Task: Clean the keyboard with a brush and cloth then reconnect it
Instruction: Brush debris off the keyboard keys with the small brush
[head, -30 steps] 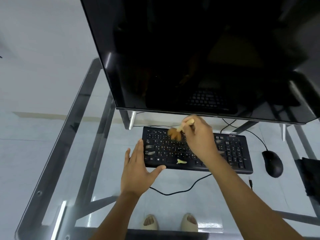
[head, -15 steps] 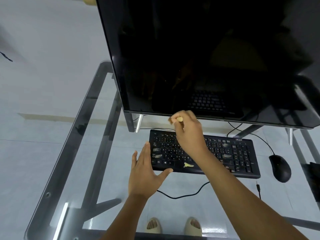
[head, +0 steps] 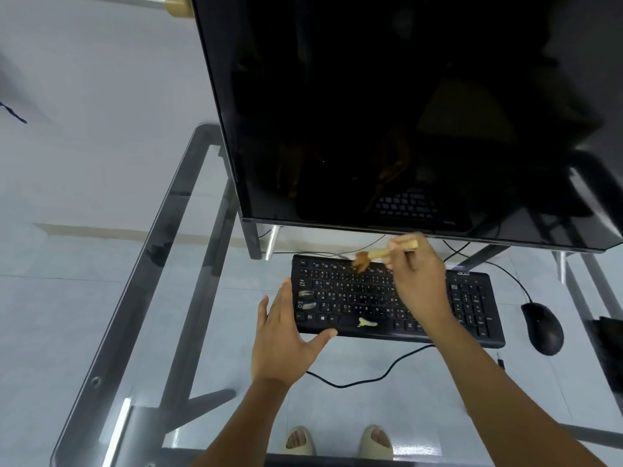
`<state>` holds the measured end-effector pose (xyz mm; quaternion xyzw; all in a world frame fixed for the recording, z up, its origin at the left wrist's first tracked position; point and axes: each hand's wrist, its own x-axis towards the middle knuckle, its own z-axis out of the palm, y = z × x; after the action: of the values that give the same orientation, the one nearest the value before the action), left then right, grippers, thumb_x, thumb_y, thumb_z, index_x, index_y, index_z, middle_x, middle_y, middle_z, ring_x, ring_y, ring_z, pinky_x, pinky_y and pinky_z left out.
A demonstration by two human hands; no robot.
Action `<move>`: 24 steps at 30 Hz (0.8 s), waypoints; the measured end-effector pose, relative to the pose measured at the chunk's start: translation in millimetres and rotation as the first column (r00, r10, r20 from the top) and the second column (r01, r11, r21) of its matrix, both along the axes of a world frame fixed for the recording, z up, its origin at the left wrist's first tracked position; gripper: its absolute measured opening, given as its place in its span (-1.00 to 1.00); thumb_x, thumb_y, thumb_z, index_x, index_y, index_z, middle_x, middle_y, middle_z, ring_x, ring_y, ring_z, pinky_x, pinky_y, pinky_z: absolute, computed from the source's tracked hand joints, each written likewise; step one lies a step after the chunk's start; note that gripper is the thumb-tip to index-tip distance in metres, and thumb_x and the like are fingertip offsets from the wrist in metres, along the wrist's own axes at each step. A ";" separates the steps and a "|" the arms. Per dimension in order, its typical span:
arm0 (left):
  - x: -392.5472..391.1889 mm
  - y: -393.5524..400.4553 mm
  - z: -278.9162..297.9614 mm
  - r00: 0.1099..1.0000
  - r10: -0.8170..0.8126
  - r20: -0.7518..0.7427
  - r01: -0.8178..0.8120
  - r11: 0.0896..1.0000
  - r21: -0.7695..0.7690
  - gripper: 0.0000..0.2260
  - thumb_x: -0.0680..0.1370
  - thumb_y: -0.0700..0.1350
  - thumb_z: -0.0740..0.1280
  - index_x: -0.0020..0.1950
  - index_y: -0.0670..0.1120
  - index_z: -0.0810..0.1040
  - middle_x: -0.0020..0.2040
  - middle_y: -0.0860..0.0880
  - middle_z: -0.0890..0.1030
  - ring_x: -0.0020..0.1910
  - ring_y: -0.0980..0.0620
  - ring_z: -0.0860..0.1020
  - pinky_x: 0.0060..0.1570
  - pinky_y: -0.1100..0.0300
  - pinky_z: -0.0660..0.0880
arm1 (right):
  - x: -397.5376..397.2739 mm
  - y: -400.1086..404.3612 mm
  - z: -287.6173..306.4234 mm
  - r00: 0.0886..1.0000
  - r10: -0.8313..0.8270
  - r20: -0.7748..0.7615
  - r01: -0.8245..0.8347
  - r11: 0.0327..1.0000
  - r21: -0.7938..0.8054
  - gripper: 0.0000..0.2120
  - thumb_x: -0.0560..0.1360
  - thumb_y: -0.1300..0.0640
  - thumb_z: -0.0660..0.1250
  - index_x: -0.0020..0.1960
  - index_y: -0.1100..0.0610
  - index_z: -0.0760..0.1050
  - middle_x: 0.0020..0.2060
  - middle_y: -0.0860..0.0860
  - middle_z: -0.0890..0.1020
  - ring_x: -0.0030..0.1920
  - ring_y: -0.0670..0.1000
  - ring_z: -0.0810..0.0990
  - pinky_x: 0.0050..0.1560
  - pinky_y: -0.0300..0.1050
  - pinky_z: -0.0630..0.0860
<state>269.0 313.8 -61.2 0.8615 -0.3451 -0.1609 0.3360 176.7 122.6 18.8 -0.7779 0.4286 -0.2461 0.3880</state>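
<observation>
Item: black full-size plastic keyboard (head: 397, 299), flat on the glass table (head: 168, 264) below the monitor. Your right hand (head: 418, 281) pinched a wooden-handled brush (head: 372, 256) at the top key row; your left hand (head: 286, 338), spread, braced the near-left corner. Step: brushing. Next, probably: sweep toward the pale debris (head: 366, 322).

The right hand (head: 418, 284) covers the middle keys of the keyboard (head: 354, 298); the brush (head: 377, 256) tip is blurry; the monitor (head: 404, 112) runs off the top and right edges; the key letters are too small to read; a dark thing (head: 606, 352) is cut off at the right edge.
</observation>
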 end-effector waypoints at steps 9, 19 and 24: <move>3.2 -0.5 -4.6 0.998 -0.039 0.049 0.039 0.999 0.016 0.02 0.35 0.45 0.30 0.56 0.04 -0.20 0.54 0.06 0.20 0.46 0.39 -0.14 0.53 0.07 -0.14 | -20.1 27.6 8.3 1.000 0.001 -0.013 0.001 0.982 0.187 -0.89 0.58 0.22 0.24 -0.09 0.10 0.50 -0.33 0.05 0.66 -0.33 -0.06 0.67 -0.18 0.01 0.66; 2.3 -0.6 -2.5 0.999 -0.013 0.052 0.014 1.000 -0.021 -0.01 0.35 0.40 0.36 0.56 0.02 -0.09 0.50 0.06 0.28 0.43 0.39 -0.12 0.53 0.01 -0.07 | -17.0 32.8 -3.7 0.996 0.048 -0.075 -0.053 0.996 -0.071 -0.87 0.57 0.16 0.28 -0.14 0.00 0.47 -0.34 -0.04 0.64 -0.32 0.02 0.66 -0.33 0.06 0.59; -0.2 -0.5 -0.7 0.999 -0.020 0.031 0.020 1.000 -0.003 -0.03 0.37 0.38 0.35 0.57 0.02 -0.09 0.52 0.07 0.24 0.32 0.53 -0.35 0.52 -0.03 0.01 | -14.3 26.7 -1.0 0.972 0.217 -0.096 -0.205 0.972 0.119 -0.92 0.58 0.17 0.27 -0.10 0.06 0.48 -0.34 -0.04 0.66 -0.32 -0.14 0.65 -0.21 -0.12 0.62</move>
<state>268.7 313.3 -61.9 0.8599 -0.3592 -0.1503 0.3302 162.3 149.3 17.8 -0.8090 0.3768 -0.1371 0.4298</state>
